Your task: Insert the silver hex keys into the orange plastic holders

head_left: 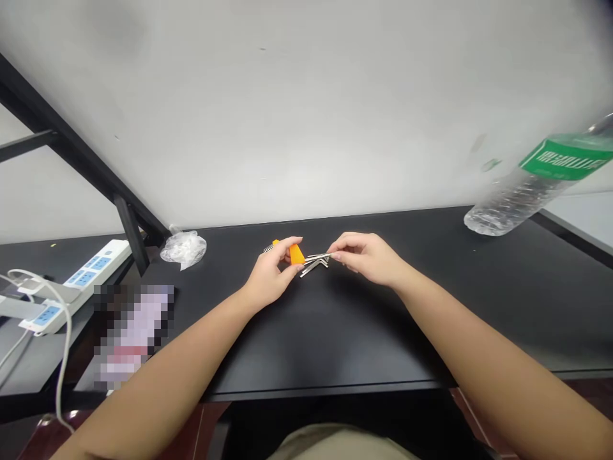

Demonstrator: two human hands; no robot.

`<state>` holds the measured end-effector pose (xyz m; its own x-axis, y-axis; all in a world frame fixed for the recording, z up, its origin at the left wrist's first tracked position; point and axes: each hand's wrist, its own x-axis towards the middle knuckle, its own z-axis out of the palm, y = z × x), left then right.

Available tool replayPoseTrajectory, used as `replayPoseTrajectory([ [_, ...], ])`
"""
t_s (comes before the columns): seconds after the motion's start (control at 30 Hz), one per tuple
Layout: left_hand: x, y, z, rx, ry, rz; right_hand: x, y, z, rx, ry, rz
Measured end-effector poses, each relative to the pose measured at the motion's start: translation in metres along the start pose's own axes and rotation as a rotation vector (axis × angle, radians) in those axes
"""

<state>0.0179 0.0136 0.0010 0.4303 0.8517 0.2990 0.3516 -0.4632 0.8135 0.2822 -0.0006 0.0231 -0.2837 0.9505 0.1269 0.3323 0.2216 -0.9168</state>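
Note:
My left hand (269, 276) is closed around an orange hex key holder (297, 254), thumb and fingers on either side of it. Thin metal keys stick out of the holder's left end. Across from it, my right hand (366, 257) pinches a slim silver hex key (320, 256) between thumb and fingertips. That key points toward the holder's right end; I cannot tell whether it touches or enters it. Just below, between the two hands, a few bent hex keys (311, 268) lie on the black table (354, 338). The fingers hide part of the holder.
A clear plastic bottle with a green label (560, 160) leans at the far right. To the left are a crumpled plastic bag (184, 248), a white power strip (79, 284) with cables, a black metal frame (129, 223) and a blurred-out flat item (138, 332). A wall runs behind the table.

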Motion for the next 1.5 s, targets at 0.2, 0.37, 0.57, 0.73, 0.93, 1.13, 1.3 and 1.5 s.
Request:
replayPoseTrajectory([
  [0.2,0.000,-0.001,-0.001,0.014,0.006,0.028,0.002,0.001,0.000,0.019,0.003,0.031],
  [0.37,-0.002,0.000,0.000,0.111,-0.077,0.047,0.002,0.003,0.010,0.064,-0.080,0.129],
  [0.57,-0.002,-0.002,0.005,0.085,-0.159,0.064,0.004,0.006,0.039,0.375,-0.190,0.177],
  [0.73,-0.002,-0.002,0.005,0.134,-0.200,0.010,0.004,0.010,0.051,0.312,-0.145,0.118],
  [0.93,-0.002,0.003,0.003,0.276,-0.129,-0.020,0.002,0.008,0.045,0.104,-0.096,0.020],
  [1.13,0.000,0.003,0.000,0.274,-0.072,-0.030,0.003,0.023,0.024,-0.570,-0.019,-0.220],
  [1.3,0.001,0.002,0.000,0.286,-0.066,-0.024,0.003,0.025,0.027,-0.819,-0.111,-0.224],
  [1.5,0.001,-0.003,0.000,0.276,-0.054,-0.030,-0.006,0.004,0.030,-0.929,-0.200,-0.046],
])
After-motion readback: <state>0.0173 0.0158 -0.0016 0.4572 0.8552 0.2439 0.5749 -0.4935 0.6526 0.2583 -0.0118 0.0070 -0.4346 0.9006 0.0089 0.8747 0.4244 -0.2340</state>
